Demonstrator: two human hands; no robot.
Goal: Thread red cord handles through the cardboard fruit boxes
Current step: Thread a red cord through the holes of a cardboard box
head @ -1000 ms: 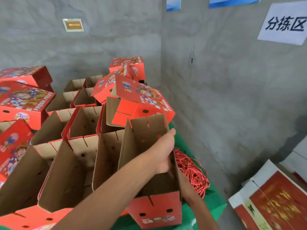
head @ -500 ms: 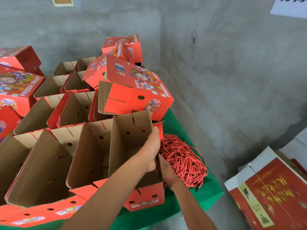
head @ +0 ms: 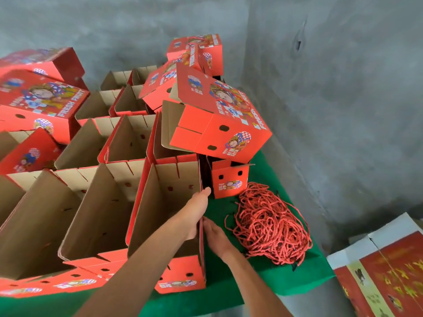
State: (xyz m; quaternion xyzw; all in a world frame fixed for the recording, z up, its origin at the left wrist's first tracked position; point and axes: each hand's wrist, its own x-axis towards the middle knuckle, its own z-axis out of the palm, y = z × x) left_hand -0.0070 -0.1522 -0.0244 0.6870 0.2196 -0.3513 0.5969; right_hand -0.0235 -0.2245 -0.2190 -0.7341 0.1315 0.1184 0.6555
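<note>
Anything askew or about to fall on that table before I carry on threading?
Yes. A closed red box sits tilted on the rims of open boxes at the back right, one corner jutting over the green table cover. The red cords lie in a loose tangled heap.

Green-covered table (head: 263,280): open fruit boxes (head: 98,213) in rows; red cord pile (head: 272,227) right of boxes.

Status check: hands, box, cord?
Left hand inside open box, on its right wall; right hand outside. Cord pile untouched beside. Nothing blocking.
</note>
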